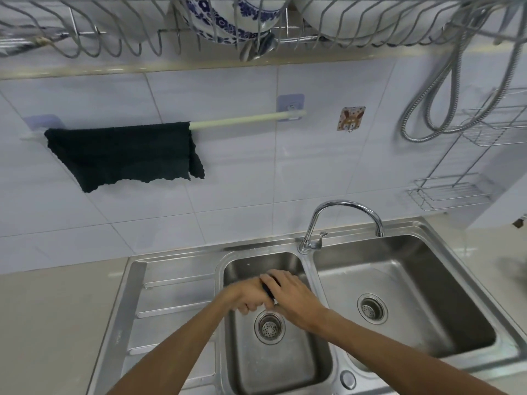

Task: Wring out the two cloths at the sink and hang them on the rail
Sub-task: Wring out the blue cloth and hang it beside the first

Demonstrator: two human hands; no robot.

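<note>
Second cloth is clamped between left hand and right hand, pressed together over the small basin. Free rail lies up-left; first cloth is hung there.

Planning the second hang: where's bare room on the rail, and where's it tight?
Free: the rail from the hung dark cloth to its right wall mount. The cloth covers the left part. Tight: the small basin, where left hand and right hand grip the second cloth.

shiny steel sink, matt cloth, glossy tiles
</note>
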